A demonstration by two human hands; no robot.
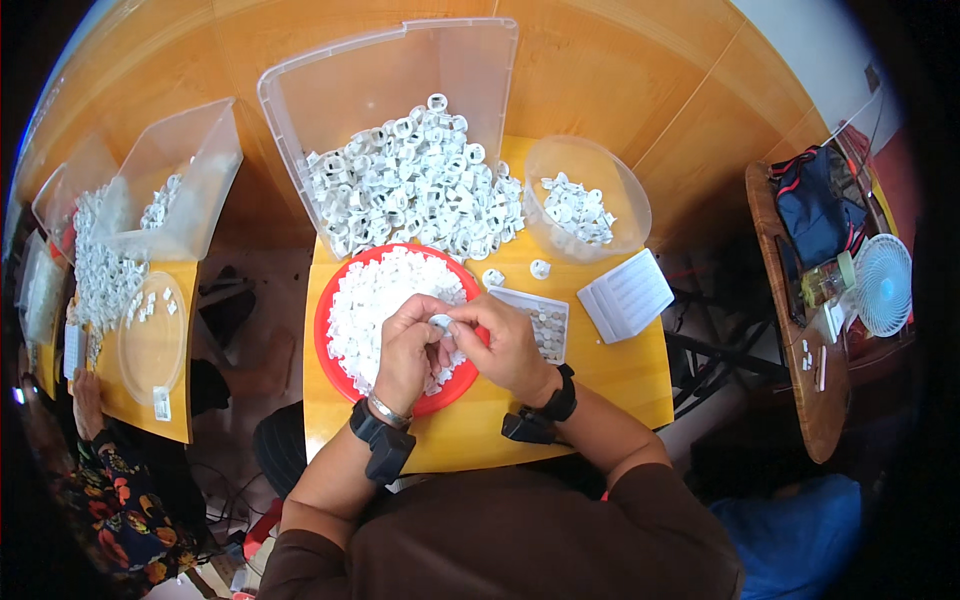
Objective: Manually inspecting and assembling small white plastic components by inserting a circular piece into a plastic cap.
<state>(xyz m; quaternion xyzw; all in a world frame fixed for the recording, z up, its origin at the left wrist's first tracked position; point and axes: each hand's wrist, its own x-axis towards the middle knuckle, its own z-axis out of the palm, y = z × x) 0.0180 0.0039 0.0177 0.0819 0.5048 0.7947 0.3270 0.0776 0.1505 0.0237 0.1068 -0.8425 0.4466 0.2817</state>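
Between the fingertips of both hands is a small round white plastic part, mostly covered by the fingers. My left hand pinches it from the left, and my right hand grips it from the right. Both are over a red basin heaped with small white plastic pieces. Just right of the basin lies a white tray with rows of small round silvery pieces, partly hidden by my right hand. Two loose round white parts rest on the yellow table behind the tray.
A tipped clear bin spills a large pile of round white parts behind the basin. Right of it stand a clear bowl and white stacked trays. At left, another person's hand rests by a second table.
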